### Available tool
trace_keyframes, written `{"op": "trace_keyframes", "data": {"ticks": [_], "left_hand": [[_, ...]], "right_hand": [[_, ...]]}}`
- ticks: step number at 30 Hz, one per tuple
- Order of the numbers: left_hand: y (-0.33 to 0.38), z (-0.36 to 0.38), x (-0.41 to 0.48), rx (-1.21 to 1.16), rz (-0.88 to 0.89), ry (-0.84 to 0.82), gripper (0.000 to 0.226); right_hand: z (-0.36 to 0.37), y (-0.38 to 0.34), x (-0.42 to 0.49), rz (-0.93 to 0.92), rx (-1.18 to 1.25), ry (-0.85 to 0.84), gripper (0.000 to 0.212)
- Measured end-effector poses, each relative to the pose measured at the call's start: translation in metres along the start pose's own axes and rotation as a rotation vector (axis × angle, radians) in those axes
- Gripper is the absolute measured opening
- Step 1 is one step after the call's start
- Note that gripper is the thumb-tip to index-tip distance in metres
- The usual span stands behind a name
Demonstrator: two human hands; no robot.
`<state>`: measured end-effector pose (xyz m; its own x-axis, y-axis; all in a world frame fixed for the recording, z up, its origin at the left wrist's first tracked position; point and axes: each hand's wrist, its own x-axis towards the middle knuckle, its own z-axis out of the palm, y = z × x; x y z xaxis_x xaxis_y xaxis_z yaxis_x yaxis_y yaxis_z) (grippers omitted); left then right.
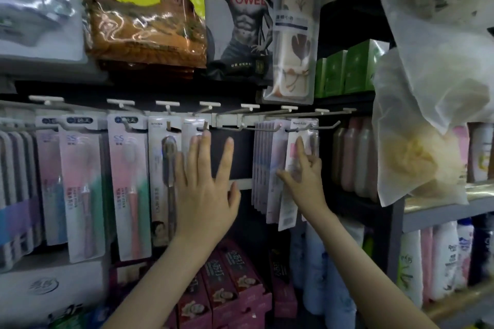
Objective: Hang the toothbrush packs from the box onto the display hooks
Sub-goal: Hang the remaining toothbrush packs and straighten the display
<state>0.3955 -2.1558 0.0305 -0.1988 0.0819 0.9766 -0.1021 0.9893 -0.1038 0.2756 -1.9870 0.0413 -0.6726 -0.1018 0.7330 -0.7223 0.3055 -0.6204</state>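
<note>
A row of toothbrush packs (pixel 80 187) hangs from the display hooks (pixel 128 125), long axes vertical, brush heads up; their print is too blurred to read. The left hand (pixel 205 195) lies spread, fingers straight, against a grey-brush pack (pixel 163 168), hiding the neighbouring pack's lower part. Further right, the right hand (pixel 304 176) grips the front pack (pixel 292 147), which hangs upright on its hook (pixel 299 129): index finger up its face, other fingers curled at its right edge, middle hidden.
</note>
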Motion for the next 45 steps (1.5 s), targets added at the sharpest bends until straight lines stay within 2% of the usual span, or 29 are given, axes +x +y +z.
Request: {"op": "trace_keyframes", "data": {"ticks": [5,10,12,16,19,21,23,26,28,32,34,36,38,42,45], "left_hand": [[0.055,0.008,-0.052,-0.15,0.039,-0.133,0.067],[0.085,0.012,-0.067,-0.191,-0.059,-0.239,0.076],[0.101,0.011,-0.081,-0.22,-0.128,-0.309,0.076],[0.15,-0.007,-0.154,-0.326,-0.203,-0.543,0.071],[0.201,-0.035,-0.228,-0.403,-0.275,-0.867,0.067],[0.235,-0.053,-0.28,-0.436,-0.34,-1.169,0.065],[0.262,-0.064,-0.331,-0.461,-0.38,-1.402,0.06],[0.287,-0.075,-0.39,-0.47,-0.401,-1.666,0.056],[0.291,-0.079,-0.419,-0.362,-0.39,-1.821,0.057],[0.292,-0.077,-0.462,-0.158,-0.392,-1.945,0.061],[0.292,-0.072,-0.478,-0.109,-0.381,-1.971,0.061],[0.293,-0.066,-0.493,-0.106,-0.43,-1.988,0.06],[0.293,-0.063,-0.505,-0.097,-0.514,-2.007,0.061],[0.299,-0.063,-0.52,-0.191,-0.721,-2.047,0.059],[0.307,-0.057,-0.522,-0.449,-1.076,-1.932,0.048]], "right_hand": [[-0.002,0.015,-0.003,-0.075,-0.25,0.015,0.08],[-0.003,0.018,-0.005,-0.053,-0.239,-0.098,0.084],[-0.015,0.023,-0.033,-0.031,-0.235,-0.151,0.081],[-0.052,0.066,-0.142,-0.145,-0.203,-0.224,0.067],[-0.087,0.13,-0.256,-0.036,-0.219,-0.479,0.063],[-0.115,0.177,-0.329,0.107,-0.249,-0.719,0.065],[-0.14,0.222,-0.39,0.211,-0.353,-1.009,0.07],[-0.164,0.272,-0.46,0.326,-0.519,-1.423,0.073],[-0.165,0.295,-0.497,0.319,-0.593,-1.551,0.074],[-0.132,0.323,-0.54,0.415,-0.676,-1.613,0.069],[-0.109,0.333,-0.555,0.341,-0.756,-1.547,0.075],[-0.091,0.331,-0.565,0.324,-0.86,-1.505,0.064],[-0.081,0.333,-0.575,0.308,-0.899,-1.43,0.059],[-0.08,0.327,-0.579,0.398,-0.791,-1.456,0.077],[-0.087,0.321,-0.581,0.598,-0.618,-1.465,0.074]]}}
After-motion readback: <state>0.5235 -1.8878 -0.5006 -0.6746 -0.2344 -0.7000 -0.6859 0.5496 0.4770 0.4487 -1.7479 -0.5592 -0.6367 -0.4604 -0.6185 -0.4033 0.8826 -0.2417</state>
